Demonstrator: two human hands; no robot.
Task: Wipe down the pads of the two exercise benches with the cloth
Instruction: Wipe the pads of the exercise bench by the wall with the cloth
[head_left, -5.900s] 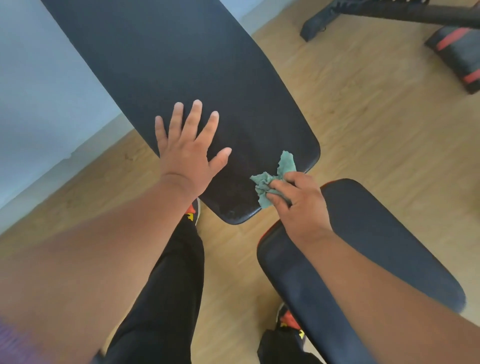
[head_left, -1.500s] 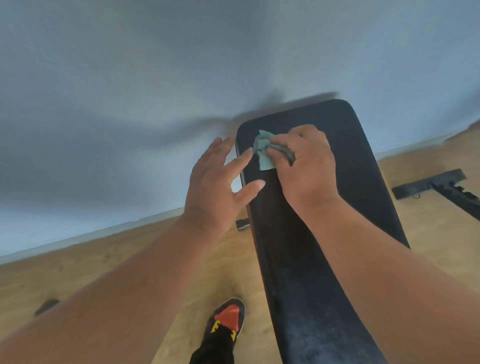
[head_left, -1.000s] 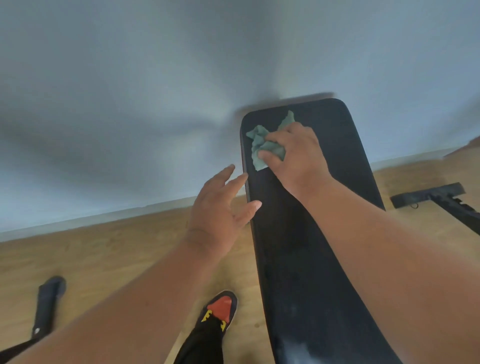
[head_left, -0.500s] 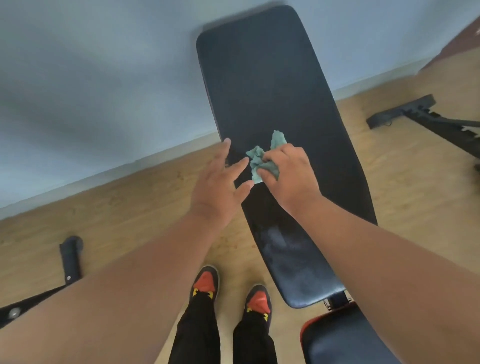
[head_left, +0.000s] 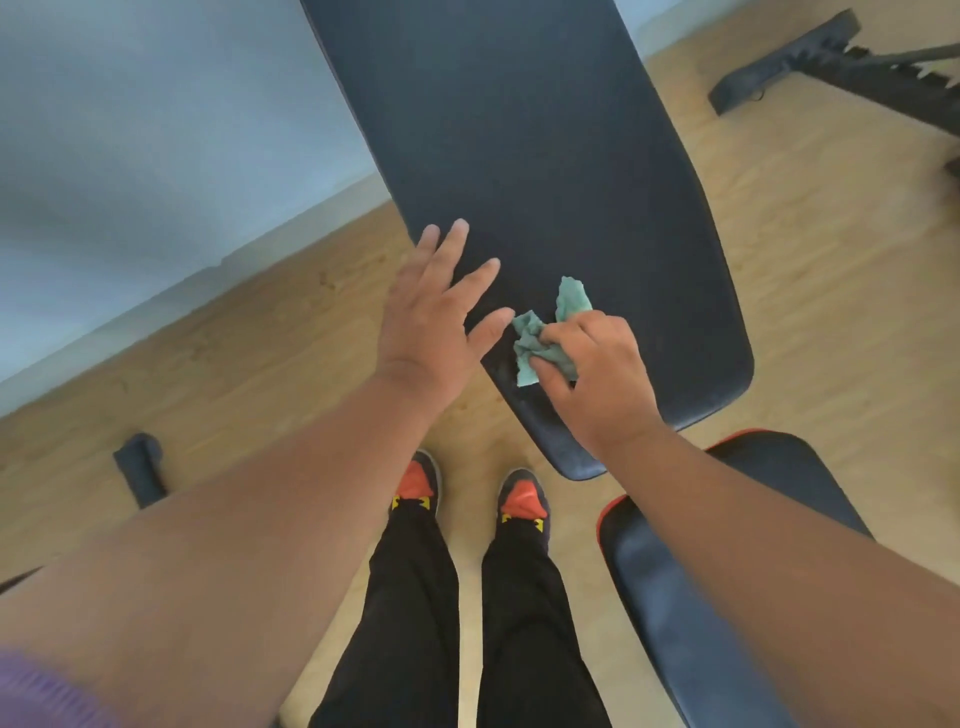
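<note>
While the right hand (head_left: 597, 384) pinches the bunched green cloth (head_left: 545, 338) against the lower end of the backrest pad (head_left: 545, 156), the left hand (head_left: 436, 312) hovers alongside, fingers spread, holding nothing. Head view says backrest wiping is nearly done; next up, I'd judge, the red-edged seat pad (head_left: 727, 597) just below needs the cloth.

Wiping the lower end of a long black padded backrest (head_left: 545, 171)

The right hand (head_left: 602, 384) holds a crumpled green cloth (head_left: 543, 338) against the pad; the left hand (head_left: 431, 322) lies beside it, fingers spread. A red-trimmed black seat pad (head_left: 691, 597) sits nearer, above light wooden floor (head_left: 260, 353).
</note>
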